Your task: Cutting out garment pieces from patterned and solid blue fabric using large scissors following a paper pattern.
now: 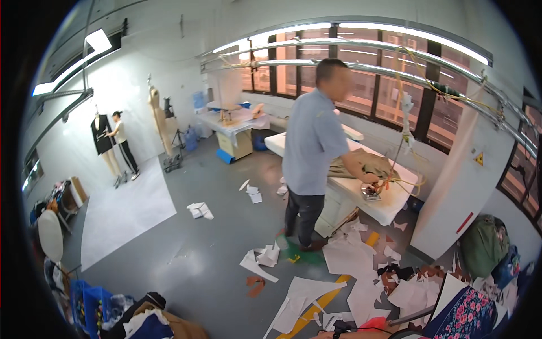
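Note:
At the lower edge a sliver of a bare arm with a dark watch band shows, which looks like my left hand (366,334); its fingers are cut off by the frame, so what they hold is hidden. A bright red piece (372,323) and a thin dark cord lie right beside it. My right hand is out of view. Nearby, a patterned blue floral cloth (466,313) and white paper pieces (305,296) are spread about.
Another person (316,130) in a light blue shirt presses brown fabric (367,164) with an iron (371,193) on a padded table (395,209). Paper scraps litter the floor. Blue crates (97,302) stand lower left; a person (119,133) is beside a dress form (103,135).

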Action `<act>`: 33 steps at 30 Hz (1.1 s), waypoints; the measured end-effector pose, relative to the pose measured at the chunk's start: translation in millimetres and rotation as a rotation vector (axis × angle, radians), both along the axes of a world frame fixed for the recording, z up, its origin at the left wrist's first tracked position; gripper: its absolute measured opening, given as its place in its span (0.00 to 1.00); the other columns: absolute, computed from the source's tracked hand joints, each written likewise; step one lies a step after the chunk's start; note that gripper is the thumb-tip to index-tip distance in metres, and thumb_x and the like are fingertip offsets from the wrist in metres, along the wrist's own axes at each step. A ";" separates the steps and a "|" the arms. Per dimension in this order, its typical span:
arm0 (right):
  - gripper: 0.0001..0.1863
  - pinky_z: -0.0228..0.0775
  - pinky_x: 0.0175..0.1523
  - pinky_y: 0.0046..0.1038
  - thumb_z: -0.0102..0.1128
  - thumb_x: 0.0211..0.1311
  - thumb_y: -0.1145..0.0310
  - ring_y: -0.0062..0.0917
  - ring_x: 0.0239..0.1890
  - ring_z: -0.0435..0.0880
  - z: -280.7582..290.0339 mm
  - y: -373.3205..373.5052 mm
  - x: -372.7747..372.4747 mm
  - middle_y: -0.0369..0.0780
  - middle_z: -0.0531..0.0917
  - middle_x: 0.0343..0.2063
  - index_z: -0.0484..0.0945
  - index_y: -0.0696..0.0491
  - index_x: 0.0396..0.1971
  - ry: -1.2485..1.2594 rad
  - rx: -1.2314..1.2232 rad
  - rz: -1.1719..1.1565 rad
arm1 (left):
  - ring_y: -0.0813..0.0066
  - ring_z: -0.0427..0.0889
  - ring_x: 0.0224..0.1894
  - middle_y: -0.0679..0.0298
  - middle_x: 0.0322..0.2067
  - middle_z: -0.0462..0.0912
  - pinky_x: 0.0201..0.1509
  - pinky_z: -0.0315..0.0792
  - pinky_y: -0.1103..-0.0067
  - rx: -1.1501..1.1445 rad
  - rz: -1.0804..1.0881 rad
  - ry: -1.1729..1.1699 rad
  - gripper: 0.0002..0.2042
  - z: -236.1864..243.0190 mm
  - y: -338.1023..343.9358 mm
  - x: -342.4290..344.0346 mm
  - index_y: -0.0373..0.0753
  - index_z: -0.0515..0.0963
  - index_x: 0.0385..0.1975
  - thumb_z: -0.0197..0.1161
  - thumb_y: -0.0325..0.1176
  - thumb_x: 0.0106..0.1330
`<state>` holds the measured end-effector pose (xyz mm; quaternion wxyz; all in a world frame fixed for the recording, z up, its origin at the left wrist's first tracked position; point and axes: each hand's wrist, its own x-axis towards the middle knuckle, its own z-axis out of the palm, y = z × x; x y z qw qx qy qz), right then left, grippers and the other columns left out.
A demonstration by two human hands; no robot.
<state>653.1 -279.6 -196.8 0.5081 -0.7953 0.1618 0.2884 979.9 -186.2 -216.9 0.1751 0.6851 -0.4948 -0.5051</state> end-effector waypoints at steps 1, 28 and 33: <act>0.38 0.58 0.79 0.39 0.43 0.77 0.37 0.41 0.73 0.71 0.2 -1.8 -6.6 0.52 0.74 0.70 0.71 0.53 0.72 -0.003 -0.001 -0.020 | 0.58 0.73 0.70 0.49 0.66 0.75 0.75 0.62 0.68 -0.003 -0.020 -0.005 0.24 2.7 -11.2 -5.7 0.32 0.69 0.70 0.45 0.40 0.82; 0.30 0.66 0.67 0.32 0.38 0.83 0.47 0.31 0.56 0.82 -63.4 91.9 -259.7 0.43 0.84 0.53 0.66 0.55 0.69 -0.136 -0.039 -0.931 | 0.55 0.80 0.63 0.47 0.58 0.83 0.68 0.71 0.66 0.068 -0.797 -0.103 0.24 -2.8 -198.9 -278.6 0.35 0.75 0.66 0.47 0.45 0.81; 0.32 0.61 0.75 0.37 0.37 0.82 0.47 0.44 0.67 0.78 -9.7 103.7 -279.0 0.49 0.79 0.66 0.69 0.53 0.72 0.013 0.041 -1.038 | 0.55 0.82 0.61 0.46 0.56 0.84 0.67 0.72 0.66 0.143 -1.040 -0.149 0.24 -15.4 -216.0 -335.1 0.35 0.77 0.65 0.48 0.46 0.81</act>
